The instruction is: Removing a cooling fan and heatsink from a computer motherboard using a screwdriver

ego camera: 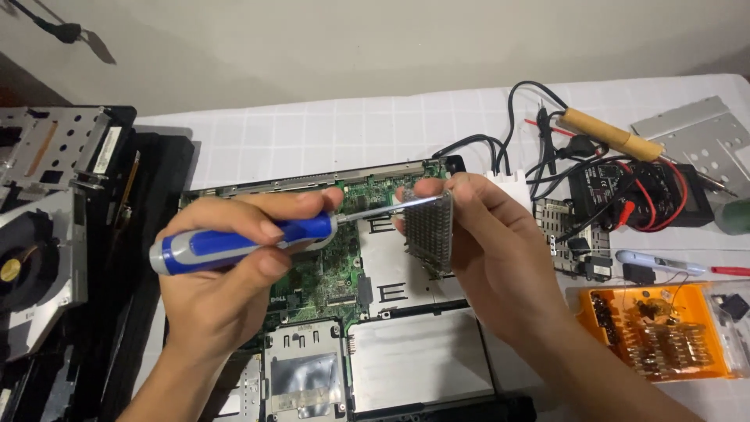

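My left hand (pixel 223 273) grips a screwdriver with a blue and grey handle (pixel 234 244), its metal shaft pointing right. The tip touches a small grey finned heatsink (pixel 430 228), which my right hand (pixel 492 250) holds upright by its edges above an opened laptop. The laptop's green circuit board (pixel 332 273) lies beneath both hands, with silver shielding plates (pixel 418 359) toward the front.
A black chassis with a fan (pixel 23 266) stands at the left. At the right lie a wooden-handled soldering iron (pixel 609 134), a black meter with red leads (pixel 648 191), an orange parts case (pixel 656 328), a metal bracket (pixel 703 137) and tangled black cables (pixel 539 148).
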